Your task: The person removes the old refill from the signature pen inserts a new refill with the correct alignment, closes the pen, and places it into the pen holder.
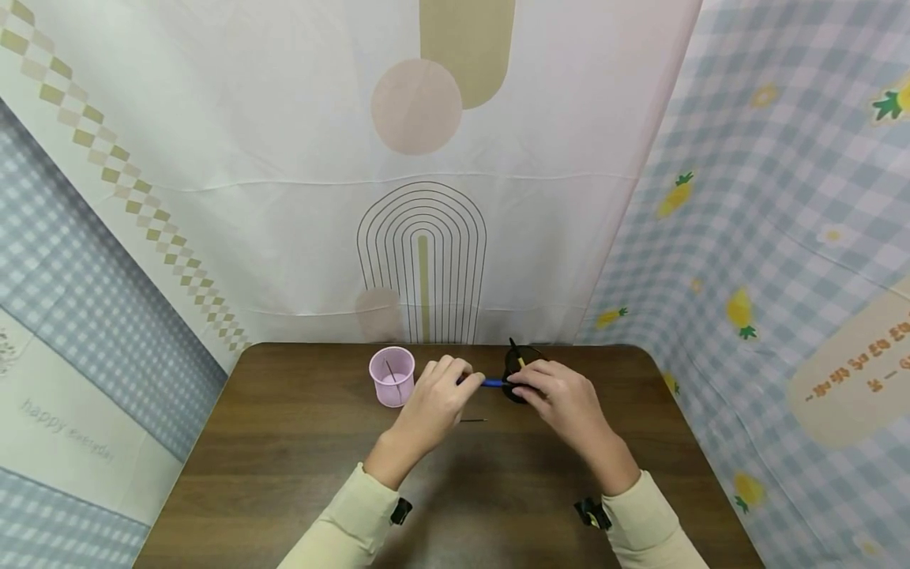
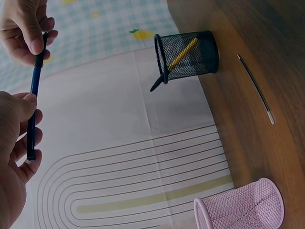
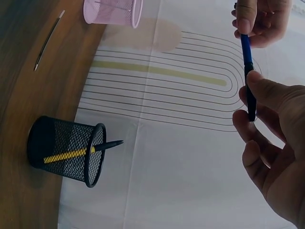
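Note:
A blue pen (image 1: 492, 382) with a black end is held level between both hands above the table. My left hand (image 1: 435, 395) grips its blue barrel, fingers curled round it. At the black end, my right hand (image 1: 558, 395) pinches with thumb and fingers, as the right wrist view shows. A thin pen refill (image 2: 257, 90) with a pale end lies on the table below the hands. Behind my right hand, partly hidden in the head view, stands a black mesh pen cup (image 3: 66, 150). Inside it leans a yellow pen (image 3: 69, 155) with a black end.
A pink mesh pen cup (image 1: 392, 378) stands on the brown wooden table (image 1: 298, 458), left of my left hand, with a thin stick-like refill (image 1: 390, 371) in it. Patterned cloth (image 1: 306, 237) hangs close along the table's back edge and both sides.

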A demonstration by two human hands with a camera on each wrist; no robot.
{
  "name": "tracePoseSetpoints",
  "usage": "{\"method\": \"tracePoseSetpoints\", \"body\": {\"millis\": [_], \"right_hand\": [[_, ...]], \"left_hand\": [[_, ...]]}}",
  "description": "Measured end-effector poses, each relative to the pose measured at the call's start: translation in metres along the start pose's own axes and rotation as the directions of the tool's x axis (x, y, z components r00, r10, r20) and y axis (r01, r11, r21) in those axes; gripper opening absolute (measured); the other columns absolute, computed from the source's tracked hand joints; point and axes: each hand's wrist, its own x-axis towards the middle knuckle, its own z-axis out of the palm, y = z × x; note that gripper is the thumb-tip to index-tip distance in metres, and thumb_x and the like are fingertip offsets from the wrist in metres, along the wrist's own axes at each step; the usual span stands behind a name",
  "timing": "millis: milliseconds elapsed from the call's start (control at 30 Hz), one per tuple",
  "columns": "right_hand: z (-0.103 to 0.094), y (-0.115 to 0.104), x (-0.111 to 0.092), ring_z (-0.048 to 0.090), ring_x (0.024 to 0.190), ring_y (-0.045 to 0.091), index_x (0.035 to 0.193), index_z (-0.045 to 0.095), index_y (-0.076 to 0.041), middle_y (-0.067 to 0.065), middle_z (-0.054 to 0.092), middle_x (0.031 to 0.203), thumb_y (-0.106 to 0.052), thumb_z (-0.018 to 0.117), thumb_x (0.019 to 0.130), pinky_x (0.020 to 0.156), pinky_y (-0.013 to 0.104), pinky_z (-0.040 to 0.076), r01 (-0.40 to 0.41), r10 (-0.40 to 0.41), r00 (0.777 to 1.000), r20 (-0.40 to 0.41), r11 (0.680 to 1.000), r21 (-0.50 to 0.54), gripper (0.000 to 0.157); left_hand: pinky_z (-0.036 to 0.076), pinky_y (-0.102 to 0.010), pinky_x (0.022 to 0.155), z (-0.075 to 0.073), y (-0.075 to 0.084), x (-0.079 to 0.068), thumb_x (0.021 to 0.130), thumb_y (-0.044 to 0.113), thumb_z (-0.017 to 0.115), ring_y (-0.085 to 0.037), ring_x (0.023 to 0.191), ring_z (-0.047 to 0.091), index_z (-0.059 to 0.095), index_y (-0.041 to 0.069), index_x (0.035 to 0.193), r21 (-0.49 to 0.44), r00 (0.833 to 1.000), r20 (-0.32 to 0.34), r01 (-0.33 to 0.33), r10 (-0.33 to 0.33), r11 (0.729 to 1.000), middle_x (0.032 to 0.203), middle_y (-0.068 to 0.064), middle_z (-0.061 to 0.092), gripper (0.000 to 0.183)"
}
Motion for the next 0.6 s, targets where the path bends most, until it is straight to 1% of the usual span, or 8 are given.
{"method": "tracePoseSetpoints", "body": {"millis": [133, 300, 467, 600], "right_hand": [[-0.0003, 0.0016, -0.0002, 0.069, 0.087, 0.014, 0.1, 0.079, -0.016, -0.002, 0.074, 0.099, -0.011, 0.087, 0.08, 0.072, 0.033, 0.059, 0.005, -0.005, 1.0, 0.008, 0.998, 0.055, 0.022], [-0.0003, 0.0034, -0.001, 0.069, 0.091, 0.017, 0.104, 0.078, -0.011, 0.003, 0.072, 0.103, -0.002, 0.086, 0.079, 0.072, 0.032, 0.059, 0.016, -0.019, 1.0, 0.018, 0.99, 0.137, 0.028], [-0.0006, 0.0043, -0.0025, 0.067, 0.085, 0.016, 0.105, 0.077, -0.01, 0.006, 0.066, 0.106, 0.006, 0.086, 0.076, 0.067, 0.027, 0.058, 0.023, -0.024, 1.0, 0.008, 0.988, 0.152, 0.034], [-0.0004, 0.0055, -0.0037, 0.064, 0.081, 0.012, 0.104, 0.076, -0.011, 0.004, 0.065, 0.104, 0.006, 0.085, 0.077, 0.065, 0.024, 0.055, -0.004, 0.004, 1.0, 0.002, 0.986, 0.166, 0.033]], "left_hand": [[0.043, -0.031, 0.068, 0.0002, -0.0005, -0.0004, 0.092, 0.001, 0.065, -0.02, 0.085, 0.057, 0.073, 0.011, 0.105, -0.004, 1.0, -0.004, -0.001, 0.001, 1.0, 0.095, -0.003, 0.063, 0.018], [0.043, -0.031, 0.067, 0.0006, -0.0009, -0.0013, 0.093, 0.003, 0.065, -0.019, 0.085, 0.057, 0.073, 0.011, 0.104, -0.019, 1.0, -0.005, 0.003, -0.003, 1.0, 0.095, -0.003, 0.063, 0.015], [0.043, -0.03, 0.067, 0.0003, -0.0014, -0.0026, 0.096, 0.008, 0.067, -0.019, 0.084, 0.058, 0.073, 0.01, 0.104, -0.035, 1.0, -0.01, 0.024, -0.024, 0.999, 0.095, -0.003, 0.064, 0.01], [0.043, -0.03, 0.067, -0.0003, -0.0018, -0.0032, 0.097, 0.013, 0.068, -0.019, 0.084, 0.057, 0.073, 0.011, 0.103, -0.039, 0.999, -0.013, 0.036, -0.037, 0.999, 0.095, -0.002, 0.064, 0.009]]}}
